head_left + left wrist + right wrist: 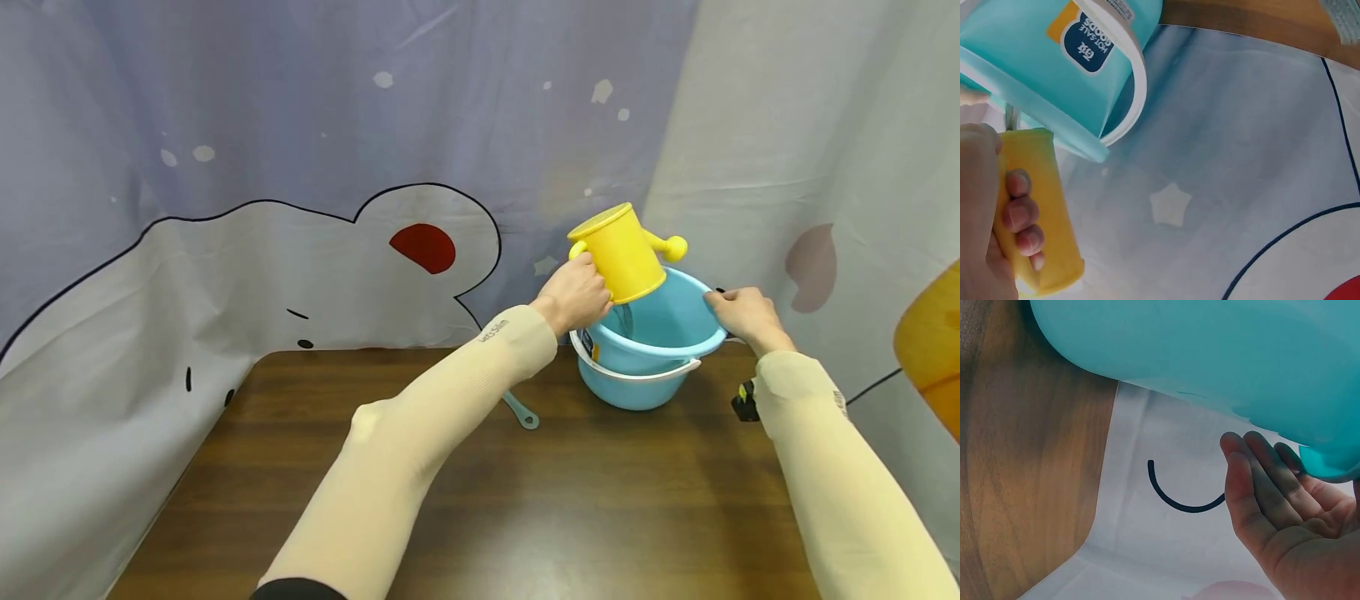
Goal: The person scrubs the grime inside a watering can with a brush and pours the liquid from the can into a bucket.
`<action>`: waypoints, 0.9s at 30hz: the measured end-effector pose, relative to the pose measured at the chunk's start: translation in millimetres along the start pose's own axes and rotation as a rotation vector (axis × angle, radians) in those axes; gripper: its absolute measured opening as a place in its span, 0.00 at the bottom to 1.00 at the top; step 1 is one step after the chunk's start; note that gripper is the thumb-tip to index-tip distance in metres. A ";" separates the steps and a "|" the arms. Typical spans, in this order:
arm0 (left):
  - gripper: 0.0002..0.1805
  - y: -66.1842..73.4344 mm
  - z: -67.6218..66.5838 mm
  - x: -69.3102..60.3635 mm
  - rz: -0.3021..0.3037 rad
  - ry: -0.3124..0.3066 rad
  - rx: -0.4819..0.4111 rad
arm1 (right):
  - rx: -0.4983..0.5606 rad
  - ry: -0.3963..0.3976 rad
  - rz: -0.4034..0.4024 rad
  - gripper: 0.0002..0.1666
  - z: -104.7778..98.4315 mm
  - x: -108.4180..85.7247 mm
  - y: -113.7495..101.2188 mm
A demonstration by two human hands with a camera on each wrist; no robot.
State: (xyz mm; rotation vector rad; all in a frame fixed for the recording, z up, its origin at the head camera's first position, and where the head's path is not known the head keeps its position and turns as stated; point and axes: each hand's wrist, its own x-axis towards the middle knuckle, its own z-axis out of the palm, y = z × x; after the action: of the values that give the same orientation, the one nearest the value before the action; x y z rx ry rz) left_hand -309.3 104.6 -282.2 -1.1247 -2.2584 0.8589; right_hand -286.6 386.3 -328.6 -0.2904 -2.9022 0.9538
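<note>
My left hand (576,293) grips the handle of a yellow watering can (621,254), its fingers curled between handle and body in the left wrist view. The can hangs over the left rim of a light-blue bucket (637,392), its round-ended spout pointing right. A thin grey streak (625,321) shows beneath the can, inside the bucket; I cannot tell what it is. My right hand (748,319) pinches the bucket's right rim, its fingers (1272,481) curled outside below the rim and the thumb hidden in the right wrist view. The bucket stands on the table; its contents are hidden.
The bucket's white handle (637,377) hangs down at its front. A grey-green utensil handle (522,413) pokes out from behind the left forearm on the brown wooden table (585,508). A printed curtain (315,125) rises directly behind the table.
</note>
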 end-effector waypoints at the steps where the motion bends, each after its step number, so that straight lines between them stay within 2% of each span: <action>1: 0.24 -0.1 -1.2 0.7 0.010 -0.004 0.025 | 0.000 0.001 0.003 0.42 0.2 0.4 0.1; 6: 0.19 1.6 -6.7 4.9 0.047 -0.044 0.178 | 0.006 -0.005 0.006 0.43 1.4 0.5 0.7; 10: 0.18 5.7 -10.6 8.3 0.051 -0.082 0.324 | 0.009 -0.009 -0.001 0.42 1.0 -0.4 1.4; 16: 0.15 13.3 -12.8 10.5 0.079 -0.089 0.499 | 0.006 0.004 -0.008 0.41 -0.3 -0.3 2.5; 22: 0.12 20.6 -13.0 11.7 0.070 -0.093 0.629 | -0.004 0.020 -0.019 0.39 -0.1 -0.7 3.7; 27: 0.11 24.1 -14.9 14.5 0.055 -0.088 0.680 | -0.005 0.031 -0.031 0.37 -2.4 -1.5 5.0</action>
State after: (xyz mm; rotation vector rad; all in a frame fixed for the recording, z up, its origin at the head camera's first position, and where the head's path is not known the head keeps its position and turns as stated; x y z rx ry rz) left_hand -294.9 132.6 -287.0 -0.8327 -1.7660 1.5635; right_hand -284.0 391.3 -329.7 -0.2569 -2.8726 0.9282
